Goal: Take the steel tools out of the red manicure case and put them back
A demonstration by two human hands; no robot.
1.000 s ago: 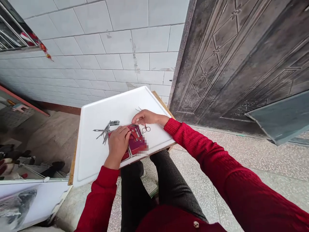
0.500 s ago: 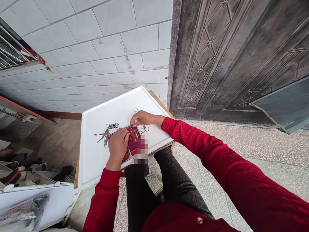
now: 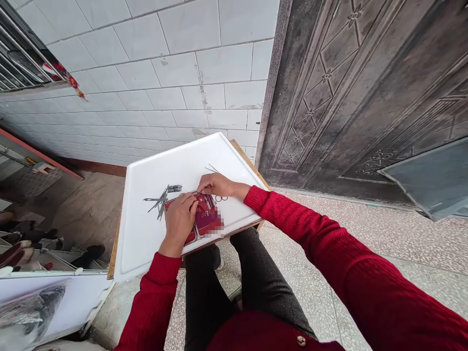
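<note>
An open red manicure case (image 3: 205,222) with slim metal tools in it lies near the front edge of a white tabletop (image 3: 142,248). My left hand (image 3: 178,222) is over its left half, fingers bent and holding the case. At the case's far edge, my right hand (image 3: 217,184) has its thumb and fingertips pinched together; whatever is between them is too small to name. Small scissors (image 3: 221,198) lie just under my right wrist, partly covered. Left of the case is a loose pile of metal tools (image 3: 160,204), with a small black patterned item (image 3: 174,188) beside it.
Thin metal pieces (image 3: 211,168) lie beyond my right hand. A white tiled wall (image 3: 157,78) and a dark patterned metal door (image 3: 329,97) stand behind the table. At the lower left, a rack (image 3: 69,273) holds shoes. My legs are close against the table's front edge.
My right hand has shifted slightly nearer the case's far edge and now covers more of the scissors. My left hand stays on the case. The whole view has tilted a little.
</note>
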